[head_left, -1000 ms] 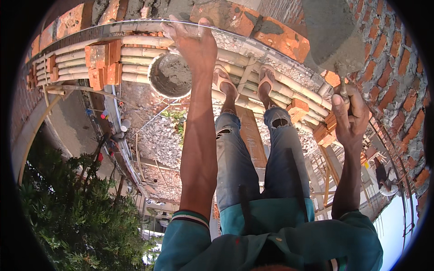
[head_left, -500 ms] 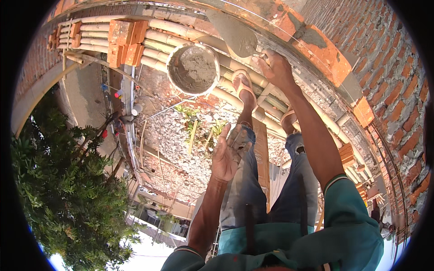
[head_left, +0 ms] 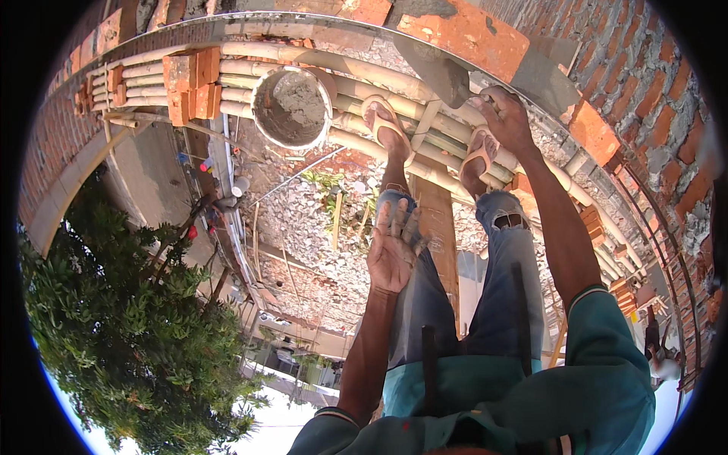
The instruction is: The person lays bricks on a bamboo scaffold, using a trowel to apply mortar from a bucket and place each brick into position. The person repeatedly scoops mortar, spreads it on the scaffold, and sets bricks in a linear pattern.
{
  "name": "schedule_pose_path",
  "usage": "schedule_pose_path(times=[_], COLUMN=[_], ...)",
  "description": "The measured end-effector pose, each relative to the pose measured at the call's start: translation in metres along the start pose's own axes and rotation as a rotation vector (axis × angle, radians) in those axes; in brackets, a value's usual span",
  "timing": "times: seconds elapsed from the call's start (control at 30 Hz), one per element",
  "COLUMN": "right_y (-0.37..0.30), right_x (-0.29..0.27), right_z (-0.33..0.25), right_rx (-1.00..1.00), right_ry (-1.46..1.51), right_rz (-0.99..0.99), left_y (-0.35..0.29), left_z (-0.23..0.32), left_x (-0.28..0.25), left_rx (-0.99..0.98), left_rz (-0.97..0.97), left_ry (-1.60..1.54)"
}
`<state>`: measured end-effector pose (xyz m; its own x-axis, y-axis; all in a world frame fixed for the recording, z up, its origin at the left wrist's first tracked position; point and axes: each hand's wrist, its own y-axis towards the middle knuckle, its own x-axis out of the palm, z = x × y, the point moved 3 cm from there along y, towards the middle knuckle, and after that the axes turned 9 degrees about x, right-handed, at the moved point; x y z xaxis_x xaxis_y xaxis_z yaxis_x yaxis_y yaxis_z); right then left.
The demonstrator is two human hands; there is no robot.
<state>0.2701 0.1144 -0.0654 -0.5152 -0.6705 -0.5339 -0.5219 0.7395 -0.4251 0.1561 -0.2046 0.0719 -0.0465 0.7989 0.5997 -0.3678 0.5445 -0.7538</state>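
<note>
My right hand (head_left: 502,117) is closed around the handle of a trowel (head_left: 432,70), most of the handle hidden in my fingers. The grey blade points up and left, close beside the brick wall under construction (head_left: 462,36). My left hand (head_left: 394,249) is held palm up over my left knee, fingers spread, with nothing in it. A round bucket (head_left: 329,125) with a pale rim stands on the bamboo platform left of my feet. Wet grey mortar (head_left: 299,100) fills part of it.
My sandalled feet stand on bamboo poles (head_left: 447,180). Stacked bricks (head_left: 191,87) rest on the poles at the left. A string line (head_left: 326,17) runs along the wall. Rubble ground (head_left: 303,243) lies below, a leafy tree (head_left: 121,318) at lower left, and a rough brick wall (head_left: 652,98) at right.
My right hand has moved to the right along the wall with the trowel. My left hand stays open. The view has shifted, so the bucket appears farther left and both feet show more fully.
</note>
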Motion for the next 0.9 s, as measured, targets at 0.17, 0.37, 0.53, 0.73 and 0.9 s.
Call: schedule_pose_path(times=[0.17,0.37,0.53,0.73,0.9], right_y=[-0.047,-0.12,-0.173,-0.152,-0.059], right_x=[-0.046,-0.104,-0.16,-0.212,-0.185], right_z=[0.028,0.006,-0.086,-0.216,-0.226], right_rx=[0.027,0.058,0.002,-0.346,-0.285], right_ry=[-0.128,-0.28,-0.061,-0.212,-0.309], right_rz=[0.118,0.218,0.042,0.322,0.394], left_y=[0.0,0.0,-0.002,-0.003,-0.003], left_z=[-0.006,-0.012,-0.019,-0.033,-0.037], left_x=[-0.003,-0.009,-0.009,-0.012,-0.015], left_rx=[0.025,0.055,0.08,0.08,0.097], left_rz=[-0.042,-0.002,-0.032,0.007,-0.025], left_ry=[-0.024,-0.018,-0.104,-0.15,-0.162])
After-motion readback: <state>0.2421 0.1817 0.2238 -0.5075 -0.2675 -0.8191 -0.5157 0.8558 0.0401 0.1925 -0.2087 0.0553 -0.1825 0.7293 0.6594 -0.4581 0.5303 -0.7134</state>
